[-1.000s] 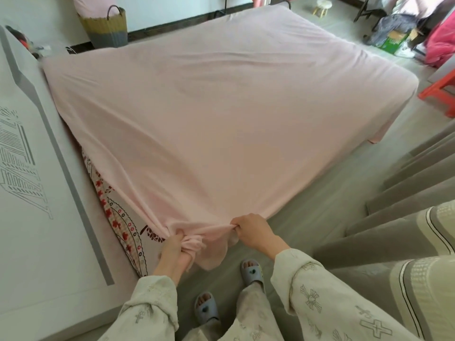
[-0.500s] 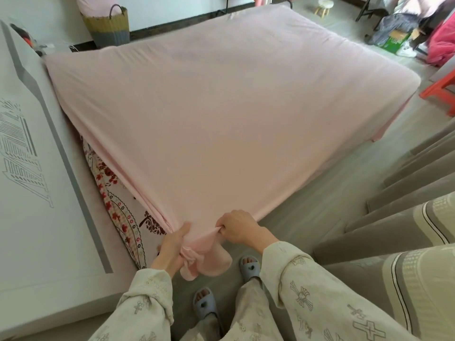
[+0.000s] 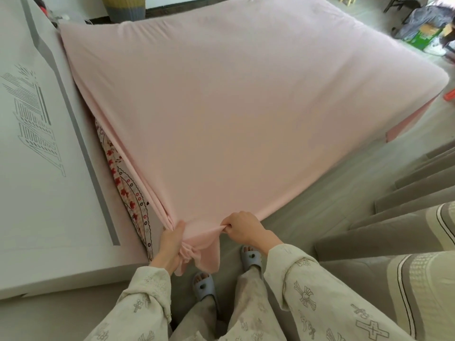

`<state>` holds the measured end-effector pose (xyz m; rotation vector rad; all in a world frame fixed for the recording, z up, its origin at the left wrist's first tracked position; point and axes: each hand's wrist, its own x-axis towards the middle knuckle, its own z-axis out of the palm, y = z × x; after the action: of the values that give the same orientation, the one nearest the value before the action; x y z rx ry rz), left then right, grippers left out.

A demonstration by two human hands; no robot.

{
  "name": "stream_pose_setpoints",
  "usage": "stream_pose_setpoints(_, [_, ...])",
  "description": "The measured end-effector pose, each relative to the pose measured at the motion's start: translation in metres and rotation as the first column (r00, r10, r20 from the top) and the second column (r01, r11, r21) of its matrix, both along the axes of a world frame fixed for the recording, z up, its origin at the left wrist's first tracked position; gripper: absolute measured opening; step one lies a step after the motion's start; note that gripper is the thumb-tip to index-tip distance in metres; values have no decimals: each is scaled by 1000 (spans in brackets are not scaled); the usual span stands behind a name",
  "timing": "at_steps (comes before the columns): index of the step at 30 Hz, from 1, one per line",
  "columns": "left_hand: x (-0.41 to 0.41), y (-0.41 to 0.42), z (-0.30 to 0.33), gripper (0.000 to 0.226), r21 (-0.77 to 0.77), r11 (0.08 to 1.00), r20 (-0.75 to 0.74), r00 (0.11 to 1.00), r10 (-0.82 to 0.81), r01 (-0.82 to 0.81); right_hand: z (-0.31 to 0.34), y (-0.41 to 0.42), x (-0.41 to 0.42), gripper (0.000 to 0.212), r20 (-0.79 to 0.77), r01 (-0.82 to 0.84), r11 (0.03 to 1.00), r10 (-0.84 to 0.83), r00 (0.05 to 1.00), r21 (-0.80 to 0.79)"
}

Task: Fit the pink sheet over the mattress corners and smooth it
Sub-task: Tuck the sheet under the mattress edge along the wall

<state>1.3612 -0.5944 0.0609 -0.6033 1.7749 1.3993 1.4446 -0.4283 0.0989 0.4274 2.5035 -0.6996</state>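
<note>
The pink sheet (image 3: 221, 114) lies stretched flat over the whole mattress, its far corners covered. At the near corner, just in front of my feet, both hands hold the sheet's edge. My left hand (image 3: 172, 244) grips a bunched, hanging fold of the sheet on the left side of the corner. My right hand (image 3: 242, 228) pinches a gathered ridge of the sheet on the right side. Along the left edge a strip of the mattress's red-patterned cover (image 3: 125, 185) shows below the sheet.
A white headboard panel (image 3: 44, 168) with grey stripes lies along the left of the bed. Grey curtains (image 3: 394, 217) hang at the right. A woven basket (image 3: 125, 6) stands beyond the far corner, and clutter (image 3: 428, 25) sits at the top right. My slippered feet stand on the floor.
Both hands have pulled the sheet's corner down and toward me, and the wrinkles on the bed's top have gone taut. The view has moved closer over the corner.
</note>
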Motion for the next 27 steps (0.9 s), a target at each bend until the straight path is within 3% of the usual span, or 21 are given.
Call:
stream_pose_setpoints(7, [10, -3, -12, 28, -97, 988, -83, 990, 115, -123, -16, -4, -1, 32, 90, -33, 999, 35, 995, -25])
stream_pose_setpoints(12, [7, -30, -26, 44, -140, 960, -61, 970, 237, -243, -25, -10, -17, 49, 272, -43, 994, 70, 960, -103])
stream_pose_setpoints(19, [10, -63, -37, 46, -170, 899, 11, 912, 411, -403, -39, -18, -31, 40, 362, -202, 973, 228, 904, -110])
stream_pose_setpoints(27, [11, -65, -48, 42, -264, 822, -24, 855, 518, -505, -45, 3, -82, 43, 356, -452, 886, 457, 815, -104])
